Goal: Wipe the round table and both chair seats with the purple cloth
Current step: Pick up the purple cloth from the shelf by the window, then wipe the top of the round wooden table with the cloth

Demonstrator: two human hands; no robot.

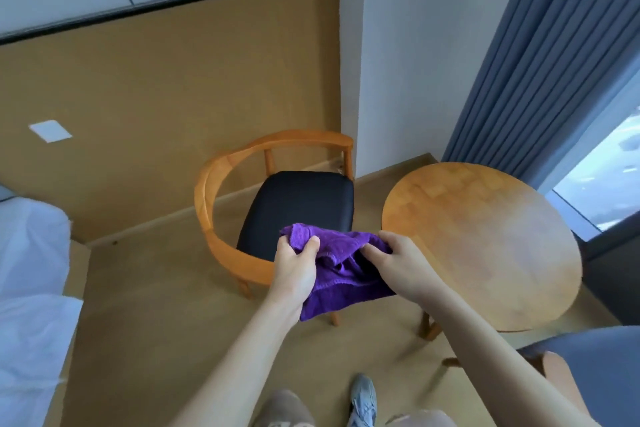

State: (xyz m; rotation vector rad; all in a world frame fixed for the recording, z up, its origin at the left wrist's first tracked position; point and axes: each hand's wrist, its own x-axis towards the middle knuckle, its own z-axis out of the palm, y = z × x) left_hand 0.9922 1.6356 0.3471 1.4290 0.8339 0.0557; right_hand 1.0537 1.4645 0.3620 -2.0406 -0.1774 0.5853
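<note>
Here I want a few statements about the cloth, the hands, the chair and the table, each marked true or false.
1. Both hands, the left hand and the right hand, grip the purple cloth. True.
2. The cloth lies flat on the round table. False: it is held in the air.
3. The chair has a black seat. True.
4. A cup stands on the table. False: nothing stands on it.

Blue curtain (526,55), white bedding (31,274), window (609,163)
</note>
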